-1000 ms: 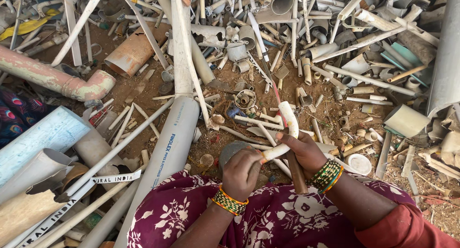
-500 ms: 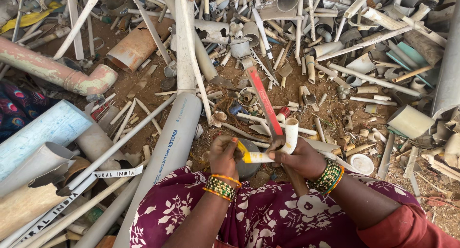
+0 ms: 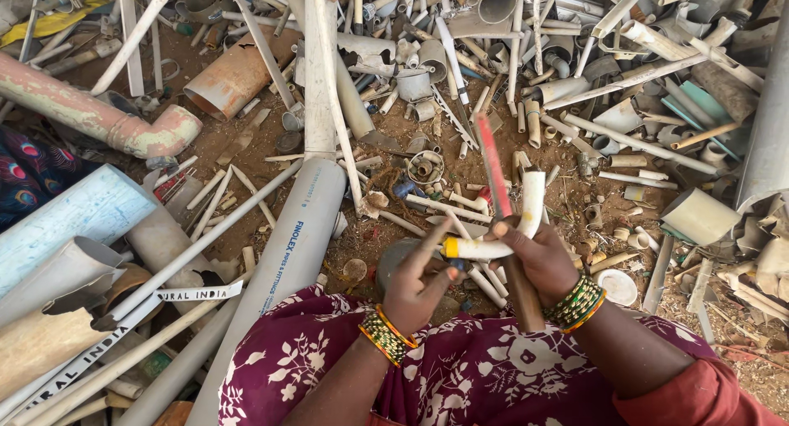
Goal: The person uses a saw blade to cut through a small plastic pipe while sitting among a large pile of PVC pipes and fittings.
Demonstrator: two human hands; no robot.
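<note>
My left hand [image 3: 419, 282] sits low over my lap, wrist bent up, thumb & fingers pinched on the near end of a short bent white plastic pipe piece w/ a yellow band [image 3: 493, 233]; index finger stretched out along it, rest curled under. My right hand [image 3: 538, 257] is just beside, fingers wrapped tight round the same pipe near its bend and round a wooden-handled tool w/ a thin red blade [image 3: 496, 167]; blade points up & away from me, blurred, handle runs down past my wrist. Pipe lies across btwn both hands, its far end curving up, right over the dirt in front of my knees. Green & gold bangles [image 3: 579, 301] on the right wrist, same kind on the left. Maroon floral cloth [image 3: 485, 377] covers my lap below. Left of my hands a long grey plastic pipe [image 3: 288, 261] slants away, close to my left knee; a flat grey round piece lies on the ground partly hidden behind my left hand. Further out a rusty orange pipe section [image 3: 234, 72], a pink-white elbowed pipe [image 3: 107, 118], and a heap of white pipe offcuts [image 3: 575, 81] all over the ground. A small white round cap [image 3: 618, 286] sits near my right wrist.
</note>
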